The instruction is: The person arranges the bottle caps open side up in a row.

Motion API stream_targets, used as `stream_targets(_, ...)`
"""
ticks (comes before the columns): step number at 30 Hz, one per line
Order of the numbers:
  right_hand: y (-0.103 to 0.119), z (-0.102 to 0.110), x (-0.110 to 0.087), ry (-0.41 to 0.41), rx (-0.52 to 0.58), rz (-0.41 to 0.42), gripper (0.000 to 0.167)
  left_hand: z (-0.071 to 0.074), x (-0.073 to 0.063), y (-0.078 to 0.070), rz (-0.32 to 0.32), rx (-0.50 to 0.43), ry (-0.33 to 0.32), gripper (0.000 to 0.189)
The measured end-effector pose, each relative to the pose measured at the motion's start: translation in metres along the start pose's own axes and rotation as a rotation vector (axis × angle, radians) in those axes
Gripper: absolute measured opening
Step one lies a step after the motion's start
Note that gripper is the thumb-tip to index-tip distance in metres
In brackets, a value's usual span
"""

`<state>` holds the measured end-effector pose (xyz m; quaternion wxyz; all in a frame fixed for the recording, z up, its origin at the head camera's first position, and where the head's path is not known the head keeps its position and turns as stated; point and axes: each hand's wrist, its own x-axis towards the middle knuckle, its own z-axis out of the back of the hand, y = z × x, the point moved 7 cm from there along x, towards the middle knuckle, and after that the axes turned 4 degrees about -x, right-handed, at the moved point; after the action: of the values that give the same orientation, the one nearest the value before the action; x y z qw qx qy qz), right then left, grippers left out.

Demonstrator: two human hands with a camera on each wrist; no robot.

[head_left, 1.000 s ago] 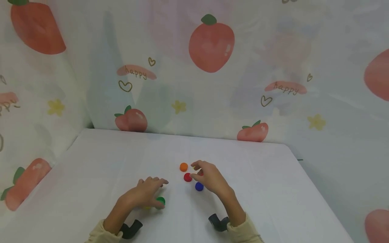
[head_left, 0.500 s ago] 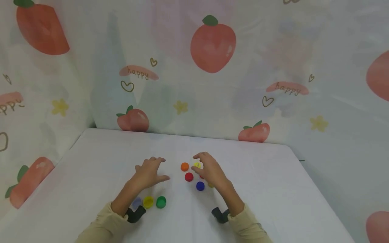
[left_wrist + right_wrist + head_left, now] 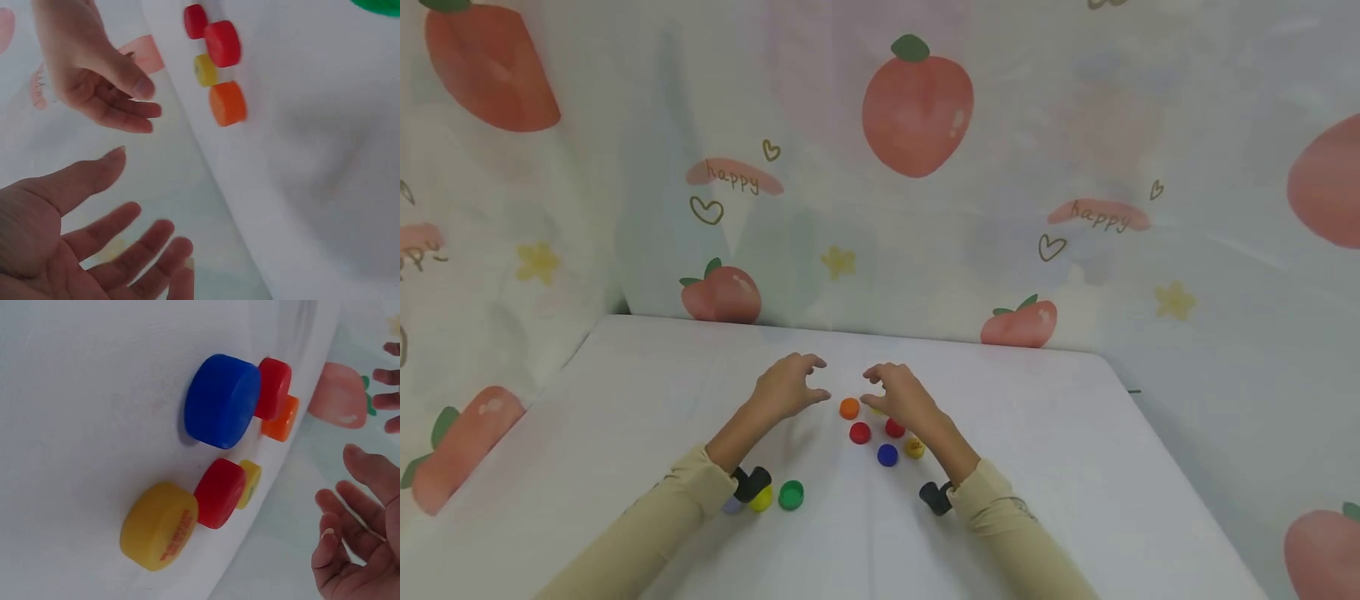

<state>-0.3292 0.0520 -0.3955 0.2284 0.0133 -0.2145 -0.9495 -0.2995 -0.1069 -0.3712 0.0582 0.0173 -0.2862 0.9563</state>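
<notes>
I am watching an orange round plastic cap (image 3: pixel 849 408) lying on the white-covered counter (image 3: pixel 1037 433), just beside a red round plastic cap (image 3: pixel 860 433), while a second red cap (image 3: pixel 895 427), a blue round plastic cap (image 3: pixel 887 455) and a printed yellow round plastic cap (image 3: pixel 914 448) are clustering near. In the head view, the left hand (image 3: pixel 784 387) and right hand (image 3: pixel 904 395) are flanking the orange one, thumbs and fingers apart, gripping nothing. I am judging this as a positioning step; a pick-up would be requiring lowered fingers closing on one cap without nudging its neighbours. Closer in, an upturned green round plastic cap (image 3: pixel 791 495) is resting by the left forearm. Peach-printed cloth (image 3: pixel 1225 100) is hanging behind.
</notes>
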Motion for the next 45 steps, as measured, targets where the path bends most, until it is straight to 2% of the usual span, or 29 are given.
stream_targets(7,-0.008,-0.014,0.009,0.061,0.040,0.012,0.034,-0.024,0.021,0.015,0.028,-0.121,0.108,0.033)
stream_targets(14,-0.016,-0.023,0.013,0.091,0.016,-0.035,0.035,-0.040,0.034,0.021,0.016,-0.140,0.154,0.031)
stream_targets(26,-0.012,-0.037,0.020,0.155,-0.056,0.004,0.035,-0.064,0.043,0.019,-0.022,-0.073,0.233,0.030)
stream_targets(30,-0.013,-0.040,0.023,0.163,-0.076,-0.002,0.031,-0.068,0.046,0.018,-0.018,-0.043,0.236,0.027)
stream_targets(36,-0.008,-0.038,0.021,0.174,-0.089,0.023,0.029,-0.075,0.048,0.016,0.005,0.001,0.278,0.020)
stream_targets(40,-0.008,-0.037,0.020,0.165,-0.088,0.026,0.029,-0.076,0.049,0.019,0.020,-0.048,0.291,0.020)
stream_targets(45,-0.010,-0.036,0.020,0.155,-0.073,0.016,0.029,-0.075,0.049,0.024,-0.003,-0.135,0.304,0.022)
